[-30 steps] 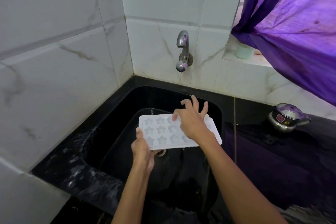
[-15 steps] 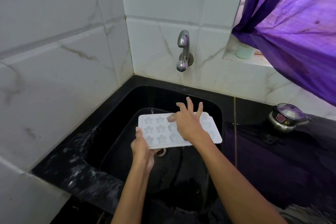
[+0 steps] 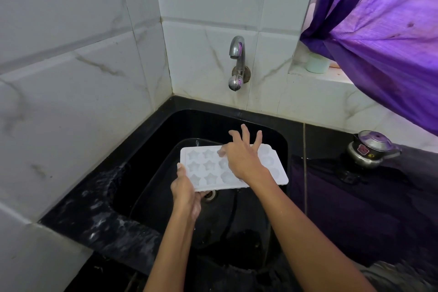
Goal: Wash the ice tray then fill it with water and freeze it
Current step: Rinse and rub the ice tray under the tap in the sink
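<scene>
A white ice tray [image 3: 206, 169] with star-shaped and round moulds is held level over the black sink [image 3: 267, 125]. My left hand [image 3: 186, 193] grips its near left corner, thumb on top. My right hand [image 3: 244, 159] lies on the tray's upper face with fingers spread, covering the middle moulds. The steel tap [image 3: 237, 61] sticks out of the tiled wall above the sink; no water runs from it.
White tiled walls close off the left and back. A wet black counter [image 3: 99, 220] rims the sink. A small steel kettle [image 3: 369, 148] stands on the counter at right. A purple curtain [image 3: 384, 31] hangs at upper right, with a pale cup [image 3: 316, 64] on the ledge.
My right hand has slid leftward across the top of the tray, fingers staying spread. The left hand and the tray have hardly moved.
</scene>
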A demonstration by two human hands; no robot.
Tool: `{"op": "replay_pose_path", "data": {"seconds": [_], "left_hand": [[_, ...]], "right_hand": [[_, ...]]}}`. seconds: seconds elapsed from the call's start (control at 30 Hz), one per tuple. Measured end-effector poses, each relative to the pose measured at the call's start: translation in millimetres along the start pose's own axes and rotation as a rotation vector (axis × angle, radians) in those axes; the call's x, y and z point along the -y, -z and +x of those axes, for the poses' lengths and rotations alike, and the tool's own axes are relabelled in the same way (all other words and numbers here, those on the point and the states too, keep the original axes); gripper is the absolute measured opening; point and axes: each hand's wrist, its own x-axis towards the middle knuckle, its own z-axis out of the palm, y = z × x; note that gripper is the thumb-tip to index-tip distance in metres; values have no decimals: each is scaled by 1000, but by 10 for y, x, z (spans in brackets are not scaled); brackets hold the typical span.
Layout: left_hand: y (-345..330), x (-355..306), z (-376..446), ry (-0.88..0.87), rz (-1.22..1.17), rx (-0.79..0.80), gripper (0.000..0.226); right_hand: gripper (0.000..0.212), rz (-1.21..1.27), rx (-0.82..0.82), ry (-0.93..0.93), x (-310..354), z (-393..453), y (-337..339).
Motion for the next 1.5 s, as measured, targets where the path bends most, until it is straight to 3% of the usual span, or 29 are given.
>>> {"op": "replay_pose_path", "data": {"seconds": [0.4, 0.53, 0.83, 1.13, 1.3, 1.5], "left_hand": [[-1, 21, -20, 3, -7, -8, 41], [5, 43, -24, 6, -2, -12, 40], [-22, 33, -68, -18, -12, -9, 40], [-43, 49, -97, -12, -11, -4, 41], [-38, 41, -102, -14, -19, -10, 41], [-35, 46, -116, -15, -17, -5, 41]], "right_hand": [[56, 6, 12, 9, -15, -41, -18], [52, 51, -50, 0, -15, -30, 14], [71, 7, -2, 106, 160, -27, -45], [48, 3, -36, 85, 208, -43, -22], [54, -5, -27, 83, 189, -42, -9], [41, 5, -9, 78, 230, -40, 16]]}}
